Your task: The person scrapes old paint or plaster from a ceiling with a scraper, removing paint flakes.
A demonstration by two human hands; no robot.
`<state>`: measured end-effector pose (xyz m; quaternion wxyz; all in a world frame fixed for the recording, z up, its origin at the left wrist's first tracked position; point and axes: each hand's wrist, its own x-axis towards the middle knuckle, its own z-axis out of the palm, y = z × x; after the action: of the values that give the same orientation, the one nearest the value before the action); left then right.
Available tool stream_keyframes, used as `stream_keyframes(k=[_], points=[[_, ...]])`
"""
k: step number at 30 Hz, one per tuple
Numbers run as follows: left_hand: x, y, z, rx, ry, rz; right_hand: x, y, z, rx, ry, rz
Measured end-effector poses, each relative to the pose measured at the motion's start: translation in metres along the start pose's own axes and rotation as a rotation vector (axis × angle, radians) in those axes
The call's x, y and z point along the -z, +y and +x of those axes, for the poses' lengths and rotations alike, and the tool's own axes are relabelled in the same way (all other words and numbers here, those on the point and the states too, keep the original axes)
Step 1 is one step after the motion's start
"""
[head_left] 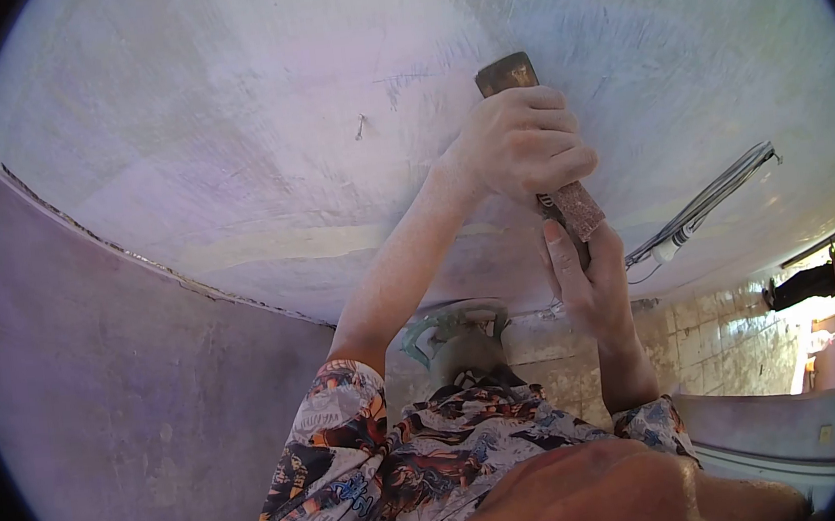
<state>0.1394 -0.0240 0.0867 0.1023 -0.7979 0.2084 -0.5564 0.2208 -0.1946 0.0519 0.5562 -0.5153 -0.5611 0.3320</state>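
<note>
At far left, dim wall (pixel 128 389) meeting pale ceiling (pixel 224 128) along a rough seam, with a patterned sleeve (pixel 333 429) low down. Past centre, left hand (pixel 522 145) raised and clenched in a fist round the middle of a brown tool (pixel 508 73), top end poking out above the knuckles and pressed against the ceiling; just below and touching, right hand (pixel 589 284) gripping the tool's gritty reddish lower end between thumb and fingers. Further right, cables (pixel 708 200) running along the ceiling above a tiled wall (pixel 717 342).
</note>
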Motion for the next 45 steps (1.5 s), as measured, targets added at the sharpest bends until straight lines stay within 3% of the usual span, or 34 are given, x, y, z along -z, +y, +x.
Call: stream_keyframes(k=[4,33,40,45], points=[[0.006,-0.006,0.004,-0.07,-0.064,0.007,-0.005,-0.003,0.001,0.023,0.001,0.059],[0.006,0.0,-0.006,-0.036,-0.121,0.037,-0.011,0.013,-0.001,0.029,0.029,0.07],[0.008,0.004,-0.005,0.01,-0.115,0.073,-0.012,0.021,-0.001,0.101,0.023,0.051],[0.006,0.004,-0.009,-0.011,-0.045,0.05,-0.013,0.018,-0.002,0.027,0.009,0.051]])
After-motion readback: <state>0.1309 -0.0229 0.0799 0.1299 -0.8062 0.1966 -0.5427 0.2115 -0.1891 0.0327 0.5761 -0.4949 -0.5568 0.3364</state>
